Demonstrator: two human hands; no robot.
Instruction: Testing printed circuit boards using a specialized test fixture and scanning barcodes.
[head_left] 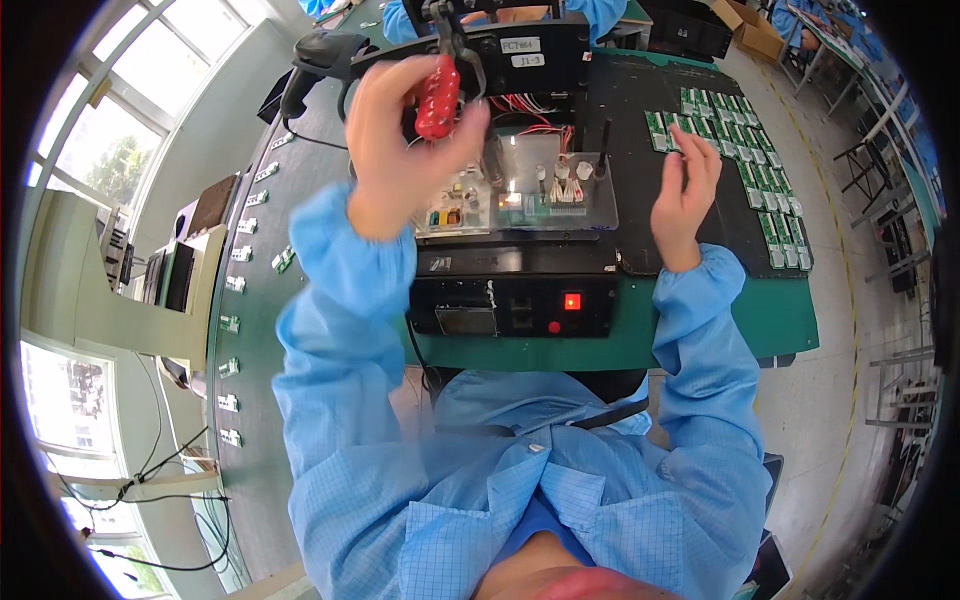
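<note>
My left hand (385, 150) is raised at the red-gripped handle (437, 98) of a metal toggle clamp. Its fingers and thumb are spread around the handle, not closed on it, and the hand is slightly blurred. Under the clamp, a black test fixture (510, 262) carries a clear plate (590, 215) with wires and small parts. A circuit board (455, 212) with yellow and dark components lies at its left side, partly hidden by my left hand. To the right of the fixture, my right hand (686, 192) hovers with loosely bent fingers apart, holding nothing.
Several green circuit boards (765, 185) lie in rows on the black mat at right. More small boards (232, 325) line the left bench. A barcode scanner (325, 62) stands left of the fixture. A red lit switch (572, 301) glows on its front. Another person's blue sleeve (596, 18) shows behind.
</note>
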